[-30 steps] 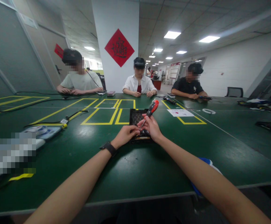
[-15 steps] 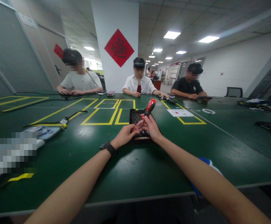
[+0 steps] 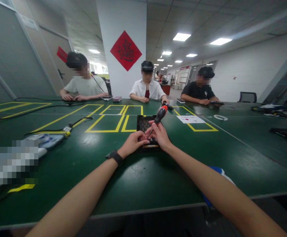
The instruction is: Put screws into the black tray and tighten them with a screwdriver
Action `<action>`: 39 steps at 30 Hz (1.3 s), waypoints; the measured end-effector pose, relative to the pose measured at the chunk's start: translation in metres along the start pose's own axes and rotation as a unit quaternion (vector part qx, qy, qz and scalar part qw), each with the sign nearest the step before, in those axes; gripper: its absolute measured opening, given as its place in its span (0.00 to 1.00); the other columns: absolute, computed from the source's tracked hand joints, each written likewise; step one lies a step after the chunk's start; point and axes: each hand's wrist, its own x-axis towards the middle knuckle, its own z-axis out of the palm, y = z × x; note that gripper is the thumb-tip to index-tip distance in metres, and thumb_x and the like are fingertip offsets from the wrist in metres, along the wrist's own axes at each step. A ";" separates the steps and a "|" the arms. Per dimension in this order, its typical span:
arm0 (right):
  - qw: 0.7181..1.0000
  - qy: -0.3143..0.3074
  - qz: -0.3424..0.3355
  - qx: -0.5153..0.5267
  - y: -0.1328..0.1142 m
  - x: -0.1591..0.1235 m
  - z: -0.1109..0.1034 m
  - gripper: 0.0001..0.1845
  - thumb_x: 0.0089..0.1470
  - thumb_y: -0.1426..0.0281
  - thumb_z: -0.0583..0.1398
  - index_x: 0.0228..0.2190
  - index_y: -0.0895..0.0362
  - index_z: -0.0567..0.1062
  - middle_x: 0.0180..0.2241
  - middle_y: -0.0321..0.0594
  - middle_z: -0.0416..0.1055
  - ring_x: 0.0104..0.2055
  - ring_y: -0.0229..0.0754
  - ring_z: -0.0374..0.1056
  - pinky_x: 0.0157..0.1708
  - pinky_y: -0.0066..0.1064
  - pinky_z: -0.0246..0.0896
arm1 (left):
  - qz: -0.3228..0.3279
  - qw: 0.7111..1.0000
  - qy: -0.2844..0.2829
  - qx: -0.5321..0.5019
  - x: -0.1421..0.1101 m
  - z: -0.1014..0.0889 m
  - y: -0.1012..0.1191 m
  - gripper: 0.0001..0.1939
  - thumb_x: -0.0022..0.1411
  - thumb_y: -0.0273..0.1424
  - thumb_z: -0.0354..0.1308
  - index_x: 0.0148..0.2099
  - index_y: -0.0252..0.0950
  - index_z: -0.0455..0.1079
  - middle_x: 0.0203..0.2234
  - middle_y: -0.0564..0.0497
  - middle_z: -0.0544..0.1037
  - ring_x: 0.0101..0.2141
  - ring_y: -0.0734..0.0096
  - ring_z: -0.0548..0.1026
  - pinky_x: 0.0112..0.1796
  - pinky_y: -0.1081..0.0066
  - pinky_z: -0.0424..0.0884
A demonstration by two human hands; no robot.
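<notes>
My right hand [image 3: 161, 135] is closed round the shaft of a screwdriver [image 3: 159, 117] with a red and black handle, which tilts up and away from me. Its tip points down at a black tray-like device [image 3: 143, 124] lying on the green table [image 3: 143, 177]. My left hand [image 3: 132, 143], with a black watch [image 3: 115, 156] on the wrist, has its fingers pinched together at the tray's near edge, right beside the screwdriver's tip. Whatever that pinch holds is too small to make out.
Three people sit along the far side of the table with their hands on it. Yellow tape rectangles [image 3: 108, 122] mark the tabletop. Cables and a flat device [image 3: 46, 138] lie at the left, a white paper [image 3: 191, 119] and a tape ring [image 3: 220, 117] at the right.
The screwdriver's handle has rolled in my right hand and swung slightly, so it shows more black than red. Both hands stay at the tray.
</notes>
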 end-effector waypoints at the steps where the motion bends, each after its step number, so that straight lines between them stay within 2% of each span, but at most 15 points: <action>1: 1.000 -0.001 -0.002 -0.001 -0.001 0.000 0.001 0.17 0.54 0.59 0.52 0.41 0.55 0.62 0.23 0.33 0.69 0.23 0.33 0.66 0.21 0.24 0.62 | -0.006 1.000 0.000 -0.005 0.000 0.000 0.001 0.14 0.52 0.39 0.58 0.32 0.32 0.68 0.24 0.53 0.70 0.25 0.75 0.66 0.29 0.74 0.62; 6: 1.000 -0.011 0.009 0.005 -0.002 0.000 0.001 0.18 0.54 0.58 0.51 0.43 0.55 0.62 0.24 0.34 0.70 0.23 0.34 0.67 0.22 0.25 0.63 | -0.012 1.000 0.009 0.001 0.000 0.001 -0.003 0.15 0.52 0.40 0.57 0.32 0.31 0.70 0.23 0.53 0.71 0.24 0.76 0.65 0.27 0.75 0.60; 11: 0.999 -0.023 0.034 0.019 0.000 0.001 -0.002 0.18 0.56 0.59 0.50 0.45 0.55 0.61 0.25 0.36 0.70 0.25 0.35 0.68 0.23 0.26 0.64 | -0.005 1.000 -0.004 -0.011 0.000 0.001 -0.010 0.14 0.56 0.38 0.54 0.35 0.31 0.72 0.27 0.50 0.75 0.27 0.73 0.69 0.31 0.73 0.63; 16: 0.999 -0.011 0.025 0.019 0.001 0.002 -0.002 0.18 0.55 0.60 0.51 0.45 0.55 0.61 0.25 0.35 0.70 0.25 0.34 0.67 0.23 0.25 0.63 | -0.009 0.999 0.002 -0.036 0.000 0.003 -0.009 0.14 0.56 0.38 0.54 0.37 0.31 0.71 0.28 0.50 0.75 0.27 0.74 0.69 0.32 0.73 0.64; 23: 1.000 -0.005 0.020 0.007 0.000 0.001 -0.001 0.19 0.54 0.59 0.53 0.45 0.54 0.62 0.24 0.34 0.70 0.22 0.32 0.66 0.23 0.24 0.62 | -0.019 0.999 0.008 -0.037 0.001 0.004 -0.006 0.14 0.52 0.39 0.58 0.34 0.32 0.68 0.24 0.54 0.71 0.24 0.77 0.65 0.28 0.75 0.62; 33: 0.999 -0.012 0.032 0.023 0.003 0.002 -0.002 0.19 0.55 0.59 0.51 0.46 0.54 0.61 0.25 0.35 0.70 0.24 0.34 0.68 0.24 0.27 0.65 | 0.003 0.999 -0.007 -0.032 -0.001 0.000 -0.004 0.13 0.58 0.36 0.51 0.38 0.32 0.70 0.29 0.51 0.74 0.31 0.72 0.69 0.35 0.73 0.64; 39: 1.000 -0.009 0.022 0.015 0.000 0.001 -0.001 0.20 0.53 0.59 0.53 0.46 0.54 0.62 0.24 0.34 0.70 0.23 0.33 0.67 0.24 0.26 0.65 | -0.007 0.999 0.011 -0.038 -0.001 0.003 -0.005 0.12 0.56 0.38 0.54 0.35 0.33 0.68 0.27 0.53 0.73 0.28 0.74 0.69 0.33 0.73 0.64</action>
